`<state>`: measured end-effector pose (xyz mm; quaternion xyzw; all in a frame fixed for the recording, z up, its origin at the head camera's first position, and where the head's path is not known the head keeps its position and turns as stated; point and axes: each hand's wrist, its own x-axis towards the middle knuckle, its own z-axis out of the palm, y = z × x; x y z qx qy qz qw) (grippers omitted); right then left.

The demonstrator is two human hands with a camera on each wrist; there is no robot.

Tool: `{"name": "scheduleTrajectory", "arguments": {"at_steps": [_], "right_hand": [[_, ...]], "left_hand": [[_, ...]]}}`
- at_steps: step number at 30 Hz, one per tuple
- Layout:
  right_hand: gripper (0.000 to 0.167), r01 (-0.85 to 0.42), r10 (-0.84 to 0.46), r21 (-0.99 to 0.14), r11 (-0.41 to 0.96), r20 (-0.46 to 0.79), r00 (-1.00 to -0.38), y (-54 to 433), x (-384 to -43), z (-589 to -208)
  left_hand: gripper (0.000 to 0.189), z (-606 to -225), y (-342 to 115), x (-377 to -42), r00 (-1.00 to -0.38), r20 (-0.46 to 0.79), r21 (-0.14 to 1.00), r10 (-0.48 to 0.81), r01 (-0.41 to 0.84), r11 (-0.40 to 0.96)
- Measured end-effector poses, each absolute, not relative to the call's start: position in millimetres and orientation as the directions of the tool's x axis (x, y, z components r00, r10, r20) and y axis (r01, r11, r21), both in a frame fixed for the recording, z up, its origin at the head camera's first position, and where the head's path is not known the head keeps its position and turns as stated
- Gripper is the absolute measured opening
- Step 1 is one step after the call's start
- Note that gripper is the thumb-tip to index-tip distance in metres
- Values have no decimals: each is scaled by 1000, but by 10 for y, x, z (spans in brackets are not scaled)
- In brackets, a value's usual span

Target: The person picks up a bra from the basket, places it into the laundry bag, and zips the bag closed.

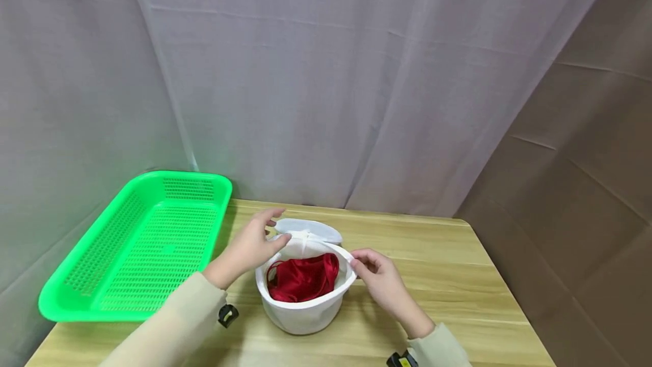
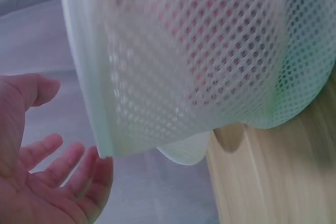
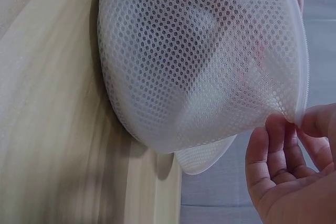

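Right, centre stage at the lower middle of the frame sits a white mesh bag (image 1: 300, 320), round-bottomed and soft-walled, standing upright on the counter (image 1: 458, 282). Its honeycomb netting shows beautifully from both wrists, and a smooth, pale rim (image 3: 301, 51) runs around the mouth. The mouth is open, pulled to a corner on the right, with the oval mesh lid (image 1: 311, 229) folded back behind it.

Inside, it's 1 bundle of glossy red fabric (image 1: 303, 279), satiny and crumpled, with a thin strap looping at its left; a blush of red comes through the netting too.

Over at the left of the frame, a bright green plastic basket (image 1: 97, 315), rectangular with rounded corners and a perforated base and walls. Pale grey cloth (image 1: 285, 106) hangs creased behind, brown cloth (image 1: 580, 197) at the right edge.

Now the 2 hands! The left hand (image 1: 253, 244) is held loosely, thumb well apart from softly bent fingers, at the bag's upper left; whether a fingertip touches the rim, I can't tell. The right hand (image 1: 383, 283) pinches the rim's right corner between thumb and fingers, drawing the netting into creases there.
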<state>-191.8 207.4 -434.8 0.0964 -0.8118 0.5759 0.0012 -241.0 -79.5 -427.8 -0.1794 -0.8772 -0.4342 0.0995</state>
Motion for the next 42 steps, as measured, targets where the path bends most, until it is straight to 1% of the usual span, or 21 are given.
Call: {"name": "scheduleTrajectory", "arguments": {"at_steps": [3, 7, 10, 12, 14, 18, 23, 27, 34, 42], "right_hand": [[13, -152, -141, -934, 325, 111, -984, 2075, -1919, -4357], [13, -145, -114, -933, 329, 113, -987, 2123, -1991, -4527], [12, -146, -110, -935, 323, 116, -987, 2164, -2044, -4671], [12, -158, -118, -933, 323, 126, -985, 2169, -2039, -4697], [12, -166, -118, -933, 321, 134, -984, 2170, -2032, -4706], [11, -163, -124, -932, 324, 129, -984, 2157, -2011, -4713], [12, -144, -116, -933, 331, 111, -987, 2157, -1968, -4721], [12, -152, -100, -928, 341, 125, -987, 2173, -1952, -4718], [12, -155, -100, -927, 343, 128, -987, 2167, -1944, -4757], [12, -136, -87, -935, 329, 113, -990, 2183, -1930, -4795]], "left_hand": [[60, -4284, -830, -2506, -944, 263, 790, 198, 328, 518], [65, -4355, -864, -2648, -979, 133, 871, 155, 190, 452], [69, -4428, -879, -2725, -991, 35, 910, 128, 84, 406], [72, -4477, -887, -2766, -994, -22, 922, 108, 22, 387], [75, -4527, -897, -2813, -994, -56, 925, 96, -16, 380], [79, -4628, -911, -2889, -991, -108, 928, 73, -74, 366], [83, -4765, -870, -2939, -982, -172, 927, 83, -133, 350], [83, -4829, -794, -2950, -980, -174, 927, 93, -132, 350], [74, -4916, -767, -2919, -989, -147, 945, 30, -131, 299], [64, -4904, -752, -2907, -992, -124, 979, 13, -120, 167]]}}
